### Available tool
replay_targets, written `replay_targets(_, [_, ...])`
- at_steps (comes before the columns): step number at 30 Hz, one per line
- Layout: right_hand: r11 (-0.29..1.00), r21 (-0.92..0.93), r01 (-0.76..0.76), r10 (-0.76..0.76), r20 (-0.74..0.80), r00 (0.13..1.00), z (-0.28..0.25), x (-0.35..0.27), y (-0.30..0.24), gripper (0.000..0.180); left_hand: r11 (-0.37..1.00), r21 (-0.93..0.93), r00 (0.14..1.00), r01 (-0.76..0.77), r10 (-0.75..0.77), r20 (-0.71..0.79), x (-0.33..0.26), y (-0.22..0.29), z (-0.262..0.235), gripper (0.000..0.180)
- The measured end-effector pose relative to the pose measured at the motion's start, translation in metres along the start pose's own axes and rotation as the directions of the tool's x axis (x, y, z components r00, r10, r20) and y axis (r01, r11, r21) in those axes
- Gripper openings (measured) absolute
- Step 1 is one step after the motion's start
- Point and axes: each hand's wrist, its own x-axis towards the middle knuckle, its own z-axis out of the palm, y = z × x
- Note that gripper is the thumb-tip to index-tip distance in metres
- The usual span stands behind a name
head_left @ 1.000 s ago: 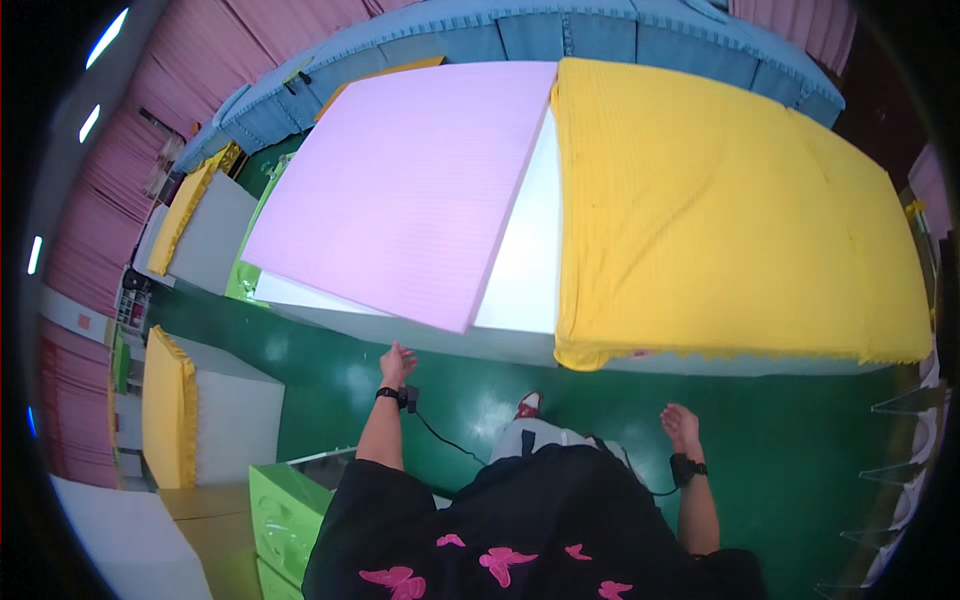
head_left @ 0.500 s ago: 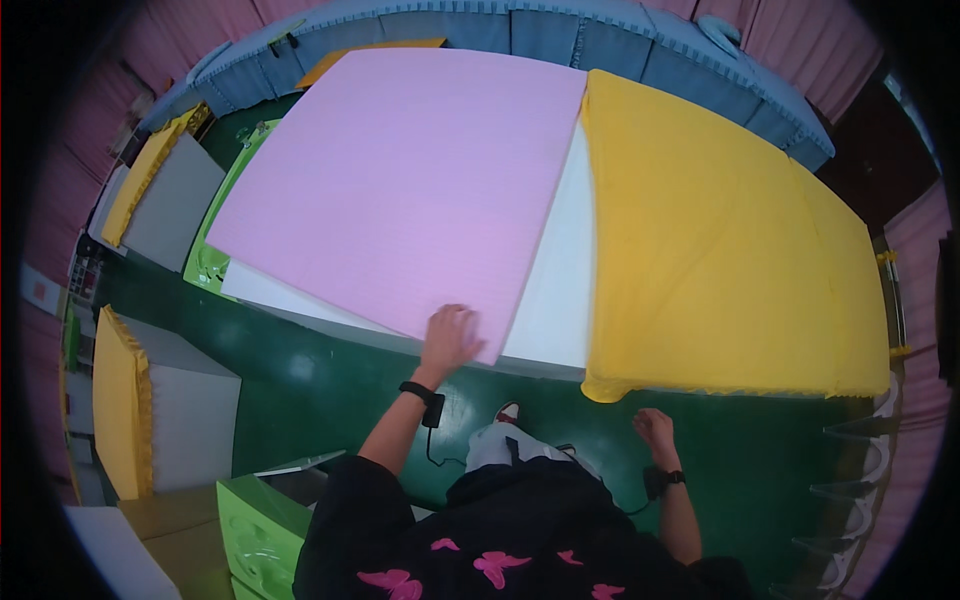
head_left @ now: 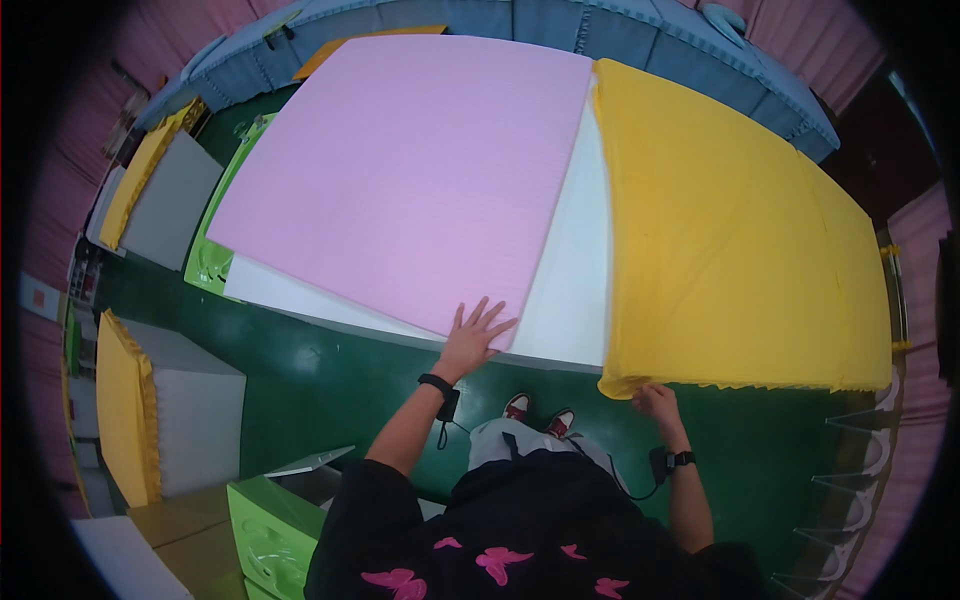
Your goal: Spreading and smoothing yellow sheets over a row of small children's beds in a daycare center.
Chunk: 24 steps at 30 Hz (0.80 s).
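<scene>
A large pink mat [head_left: 400, 180], which looks like foam, lies slantwise over a white mattress-like slab [head_left: 570, 260]. My left hand [head_left: 476, 342] rests on the mat's near right corner, fingers spread wide. An elastic-edged yellow fitted cover [head_left: 750, 240] is stretched over the right part of the slab. At the cover's near left corner, where the fabric bunches, my right hand [head_left: 655, 402] has its fingers curled closed at the hem. A white strip of the slab shows between the mat and the cover.
Green moulded end boards [head_left: 208, 262] stand at the slab's left. Yellow-topped grey boxes [head_left: 195, 420] stand on the green floor [head_left: 330, 385] at left. A green cabinet [head_left: 275, 545] is near my left side. Blue draped furniture [head_left: 480, 25] lines the back.
My left hand has spread its fingers and shifted slightly right on the mat's corner. My right hand has moved up to the yellow cover's corner. The view has shifted a little.
</scene>
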Motion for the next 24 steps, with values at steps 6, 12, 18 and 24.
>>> replay_targets(6, [0.991, 0.030, 0.127, -0.125, -0.050, 0.991, -0.054, 0.027, 0.004, 0.022, 0.995, 0.032, 0.985, 0.097, -0.101, 0.140, 0.020, 0.015, -0.013, 0.068])
replay_targets(12, [0.969, 0.054, 0.242, -0.232, -0.145, 0.962, -0.116, 0.045, -0.015, 0.020, 0.997, -0.051, 0.894, 0.062, -0.033, 0.446, 0.108, 0.038, -0.049, 0.050])
replay_targets(18, [0.895, -0.222, 0.386, -0.444, -0.379, 0.812, -0.187, 0.095, -0.016, 0.021, 0.989, -0.092, 0.936, -0.119, 0.143, 0.321, 0.288, 0.083, -0.117, 0.044])
replay_targets(24, [0.840, -0.420, 0.344, -0.495, -0.335, 0.801, -0.192, 0.094, -0.030, 0.018, 0.963, -0.232, 0.967, -0.138, 0.181, 0.178, 0.481, 0.066, -0.110, 0.041])
